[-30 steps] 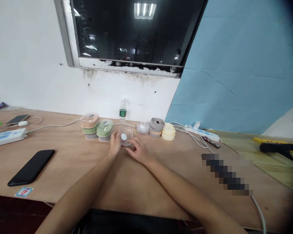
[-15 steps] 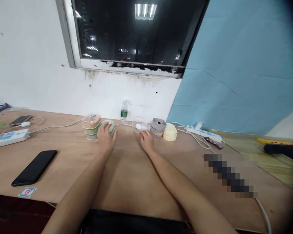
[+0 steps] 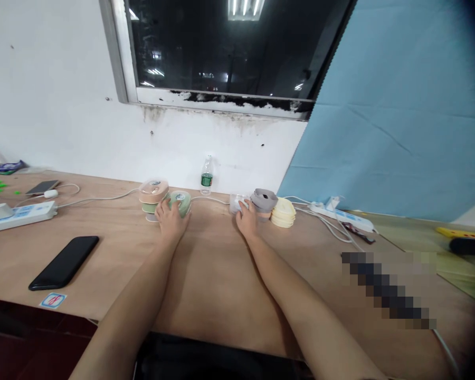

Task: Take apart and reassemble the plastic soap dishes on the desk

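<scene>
My left hand (image 3: 169,219) rests on the wooden table (image 3: 214,274) with its fingers curled round a green round container (image 3: 181,201). That container sits right of a stack topped by a peach-lidded container (image 3: 153,190). My right hand (image 3: 247,219) reaches to a small clear plastic container (image 3: 236,202) and its fingertips close on it. A stack of grey round pieces (image 3: 264,200) stands just right of that hand, and a pile of pale yellow lids (image 3: 283,213) lies beyond it.
A water bottle (image 3: 206,176) stands by the wall. A black phone (image 3: 64,255) lies front left, near a white power strip (image 3: 19,213) with cables. Another power strip (image 3: 342,215) lies right. A pixelated long object (image 3: 388,290) lies at the front right.
My right hand carried the clear piece from the table's middle back to the clear container by the grey stack. My left hand moved onto the green container. The view shifted slightly.
</scene>
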Tool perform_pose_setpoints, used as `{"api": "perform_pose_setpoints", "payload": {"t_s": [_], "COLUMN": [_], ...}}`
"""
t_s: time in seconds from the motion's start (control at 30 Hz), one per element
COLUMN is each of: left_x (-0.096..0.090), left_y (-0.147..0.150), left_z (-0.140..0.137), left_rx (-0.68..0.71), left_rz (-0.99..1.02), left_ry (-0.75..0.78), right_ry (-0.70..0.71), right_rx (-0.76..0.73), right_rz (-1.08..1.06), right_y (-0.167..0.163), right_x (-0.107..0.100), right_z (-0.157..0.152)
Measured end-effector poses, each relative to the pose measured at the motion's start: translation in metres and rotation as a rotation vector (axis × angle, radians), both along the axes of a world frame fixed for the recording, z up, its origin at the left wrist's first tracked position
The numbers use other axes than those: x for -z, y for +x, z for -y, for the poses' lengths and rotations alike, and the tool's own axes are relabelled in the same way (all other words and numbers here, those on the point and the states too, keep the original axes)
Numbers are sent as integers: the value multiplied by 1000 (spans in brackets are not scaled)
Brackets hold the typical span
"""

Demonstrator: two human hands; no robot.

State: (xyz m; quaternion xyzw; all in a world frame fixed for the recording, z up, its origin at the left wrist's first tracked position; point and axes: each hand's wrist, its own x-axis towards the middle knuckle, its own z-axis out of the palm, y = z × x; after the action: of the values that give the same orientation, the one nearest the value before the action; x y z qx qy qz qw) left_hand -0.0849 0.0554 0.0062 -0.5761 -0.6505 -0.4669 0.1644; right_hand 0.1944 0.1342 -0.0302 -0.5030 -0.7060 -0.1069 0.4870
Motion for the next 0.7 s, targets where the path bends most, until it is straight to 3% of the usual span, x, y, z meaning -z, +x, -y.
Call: {"api": "perform_pose_setpoints", "payload": {"t_s": [0.23,0.43,0.57,0.7], "left_x": [6,3,3,9], "left_y": [-6,0,28,55], "left_z": [-7,-2,12,24], "left_rx": [98,223,438,693], "left_rz": [29,36,37,-58], "left_ry": [-11,26,18,-140], "right_ry": [-12,0,-67,-157], "right_rx": [9,-138,-251,-320], "right_rz": [-27,-42,-59,-77], "right_y": [0,-13,-27,-31], "right_x": [-3,-15,-21,-20], "right_z": [9,39,55,54]}}
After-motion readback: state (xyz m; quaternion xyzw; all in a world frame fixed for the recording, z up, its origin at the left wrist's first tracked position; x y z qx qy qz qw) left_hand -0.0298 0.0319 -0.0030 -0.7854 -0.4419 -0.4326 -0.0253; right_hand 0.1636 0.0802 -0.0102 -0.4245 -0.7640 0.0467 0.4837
